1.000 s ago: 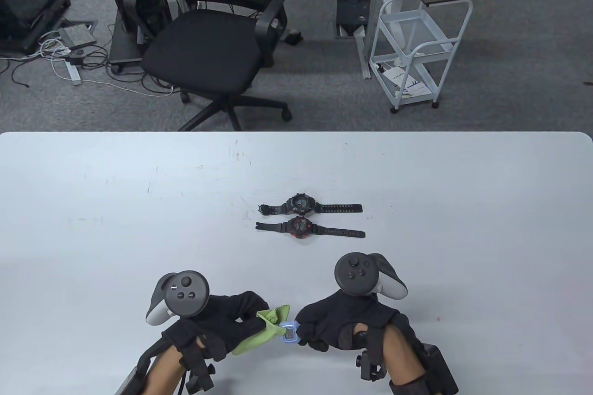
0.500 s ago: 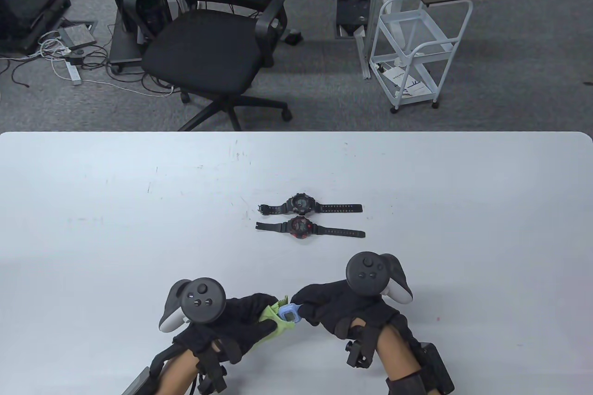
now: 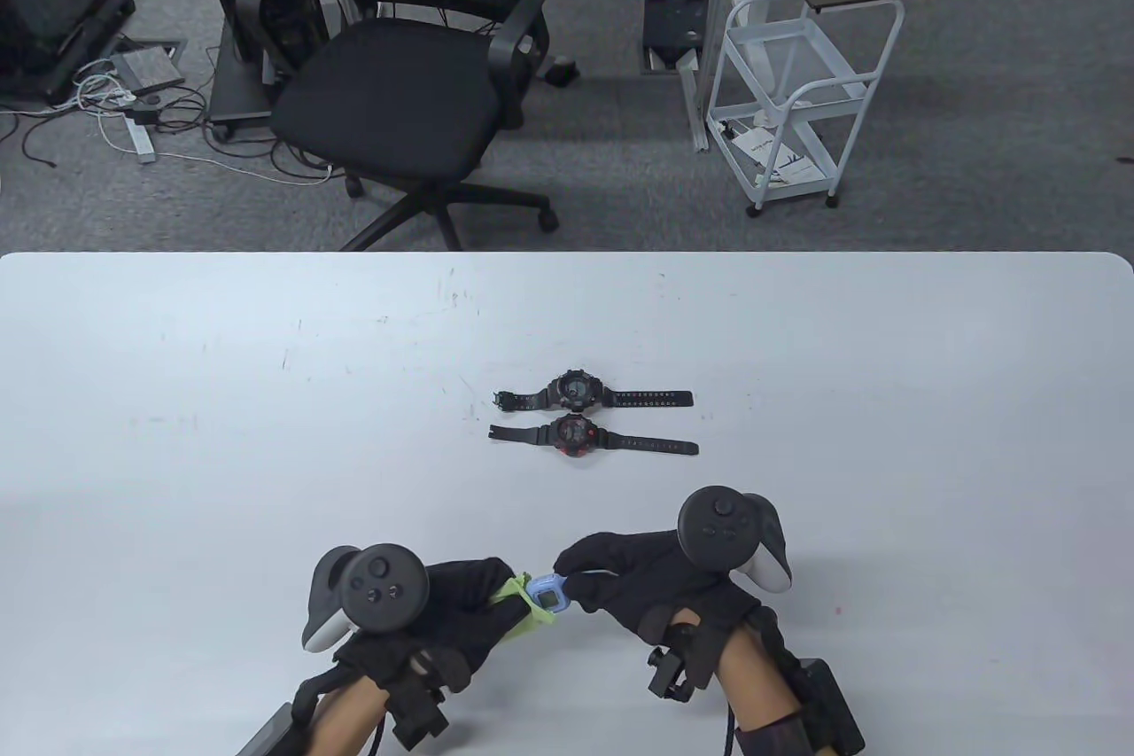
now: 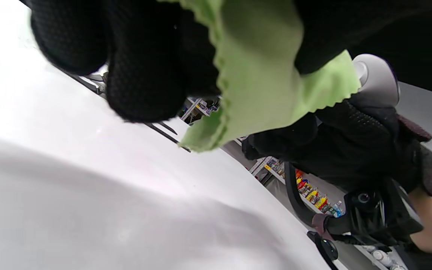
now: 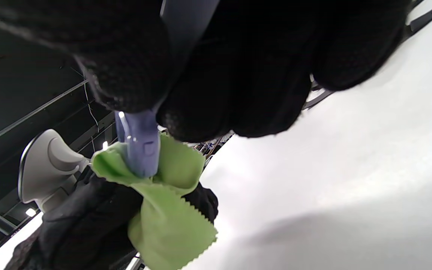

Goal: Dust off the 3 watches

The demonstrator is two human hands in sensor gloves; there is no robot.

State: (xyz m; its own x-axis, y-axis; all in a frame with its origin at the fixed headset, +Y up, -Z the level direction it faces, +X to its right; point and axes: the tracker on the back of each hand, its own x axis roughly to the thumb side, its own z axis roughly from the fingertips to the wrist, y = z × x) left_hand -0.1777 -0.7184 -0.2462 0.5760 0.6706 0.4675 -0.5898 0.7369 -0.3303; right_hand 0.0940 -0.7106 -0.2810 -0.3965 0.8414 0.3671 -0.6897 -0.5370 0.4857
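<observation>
Three watches in all, one cloth, two gloved hands. Closest to the near edge of the table (image 3: 177, 401), the left hand (image 3: 443, 614) has its fingers curled round a thin green cloth (image 3: 518, 605) with a pinked, zigzag edge, soft and crumpled, bunched between thumb and fingers. The right hand (image 3: 638, 583) pinches a pale blue watch (image 3: 547, 594) by its smooth plastic strap, fingers closed tight on it. The watch's small squarish case sits between the two hands, just above the tabletop, and from the right wrist view the cloth is wrapped against its lower end, touching it. Both gloves are black knit, each with a rounded dark-and-grey tracker on the back.

Farther out, near the middle of the white, faintly scuffed table, two more watches lie flat with straps stretched out left and right, one just behind the other and close together without clearly touching. The nearer is a black and red watch (image 3: 576, 435) with a chunky round case; behind it lies an all-black watch (image 3: 574, 390) of the same bulky shape.

Beyond the table stand one black mesh office chair (image 3: 407, 74) and one white wire trolley (image 3: 788, 91) on grey carpet.
</observation>
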